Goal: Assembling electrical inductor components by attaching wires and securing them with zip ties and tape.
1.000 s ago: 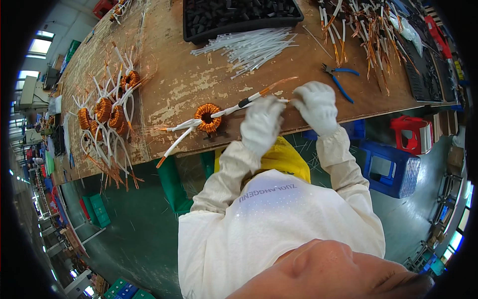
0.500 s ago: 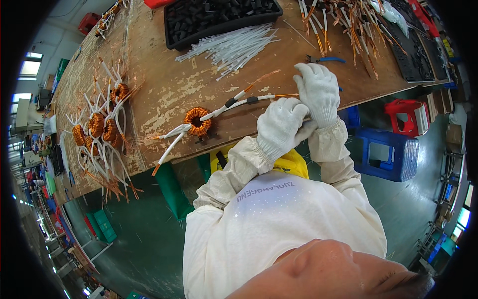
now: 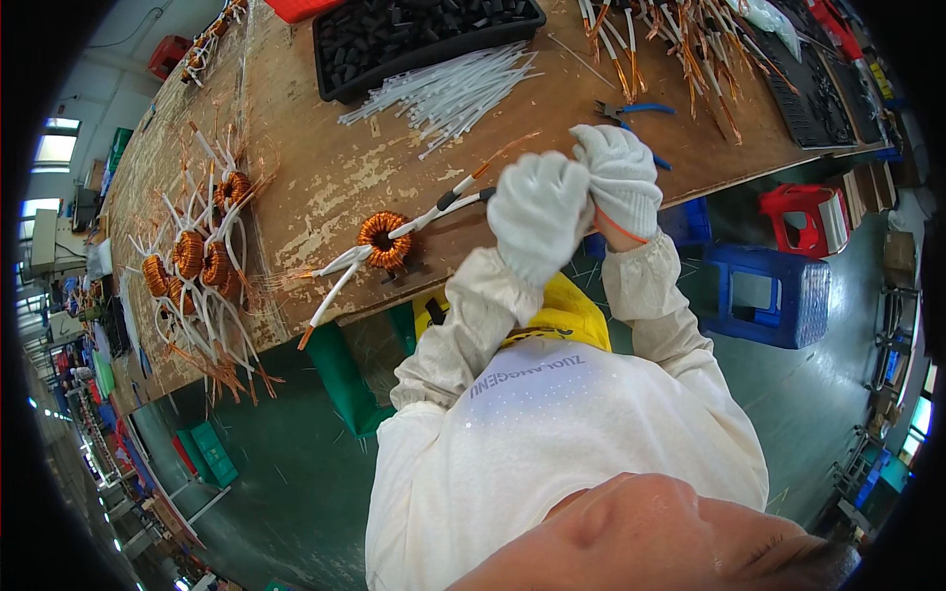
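Observation:
Both my hands wear white knitted gloves and meet above the table's front edge. My left hand [image 3: 540,215] is closed in a fist against the side of the right; what its fingers hold is hidden. My right hand [image 3: 619,177] has curled fingers, their inside out of sight. Its orange-edged glove cuff [image 3: 623,229] sits up off the sleeve, baring some wrist. Left of them lies a copper-wound ring coil [image 3: 385,242] with white-sleeved leads. One lead carries a black sleeve [image 3: 448,201]; another passes behind my left hand. Blue-handled cutters [image 3: 641,108] lie just beyond my right hand.
A black tray [image 3: 340,91] of short black sleeves stands at the back, with white cable ties [image 3: 448,94] before it. Several coils [image 3: 189,256] are heaped at left, loose wire leads [image 3: 690,59] at back right. A blue stool [image 3: 774,295] and red stool [image 3: 803,222] stand right.
My left hand has risen and turned into a fist beside the right. The right cuff has slid up, baring the wrist. More of the cutters shows now. The coil stays on the table.

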{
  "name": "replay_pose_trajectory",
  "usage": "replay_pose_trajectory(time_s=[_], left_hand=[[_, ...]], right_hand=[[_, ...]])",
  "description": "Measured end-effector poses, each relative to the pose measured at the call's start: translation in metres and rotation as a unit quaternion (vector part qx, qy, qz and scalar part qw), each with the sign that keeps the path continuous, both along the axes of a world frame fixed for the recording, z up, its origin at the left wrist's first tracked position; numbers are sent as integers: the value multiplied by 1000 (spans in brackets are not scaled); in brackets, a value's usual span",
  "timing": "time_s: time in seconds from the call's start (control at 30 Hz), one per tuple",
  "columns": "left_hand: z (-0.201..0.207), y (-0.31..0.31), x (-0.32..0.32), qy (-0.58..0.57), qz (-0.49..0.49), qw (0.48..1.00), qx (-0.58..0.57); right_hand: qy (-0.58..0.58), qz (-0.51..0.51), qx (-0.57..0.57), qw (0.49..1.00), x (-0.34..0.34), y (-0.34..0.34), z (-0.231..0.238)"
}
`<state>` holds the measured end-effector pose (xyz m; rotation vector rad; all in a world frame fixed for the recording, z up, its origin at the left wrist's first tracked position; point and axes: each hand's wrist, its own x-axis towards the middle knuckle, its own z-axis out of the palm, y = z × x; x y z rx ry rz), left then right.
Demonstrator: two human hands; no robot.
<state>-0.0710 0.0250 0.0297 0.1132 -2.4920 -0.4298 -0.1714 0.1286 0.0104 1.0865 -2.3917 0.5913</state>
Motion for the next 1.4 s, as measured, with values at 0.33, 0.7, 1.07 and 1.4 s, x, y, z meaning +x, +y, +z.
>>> replay_pose_trajectory(time_s=[0.33,0.7,1.07,1.4], left_hand=[[17,-3,-31,18,-11,998,56],[9,2,-27,12,2,997,71],[-5,17,-21,-30,-69,993,90],[-35,16,-24,-46,-10,983,180]], right_hand=[[-190,87,-150,966,30,24,5],[-172,54,-145,973,39,21,0],[-681,156,-504,508,16,34,-8],[-157,32,-76,984,40,32,-18]])
